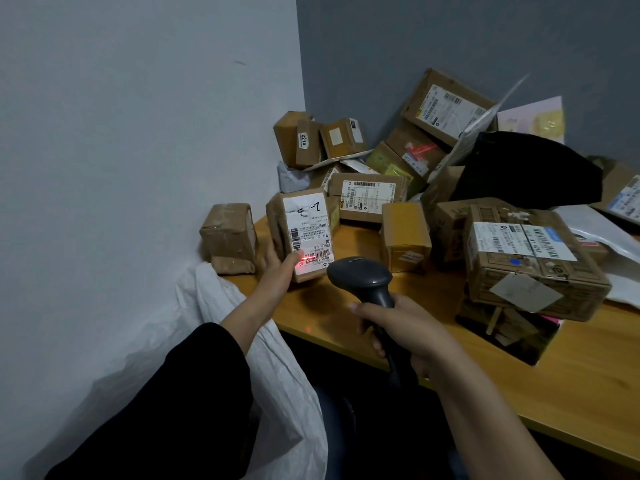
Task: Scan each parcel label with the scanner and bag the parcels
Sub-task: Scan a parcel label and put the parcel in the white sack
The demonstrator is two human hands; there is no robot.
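Observation:
My left hand (278, 271) grips a small brown cardboard parcel (300, 233) by its lower left corner, holding it upright over the table's left end. Its white label faces me, and a red scan line glows across the label's bottom edge. My right hand (398, 327) grips the handle of a dark grey barcode scanner (363, 277), whose head points at that label from just to the right. A white woven bag (263, 341) hangs open below my left forearm, beside the table's left edge.
A wooden table (346, 313) carries a heap of labelled cardboard parcels (530, 258) toward the back corner. A black plastic bag (530, 168) lies on top of the heap at the right. One taped parcel (230, 237) stands against the left wall.

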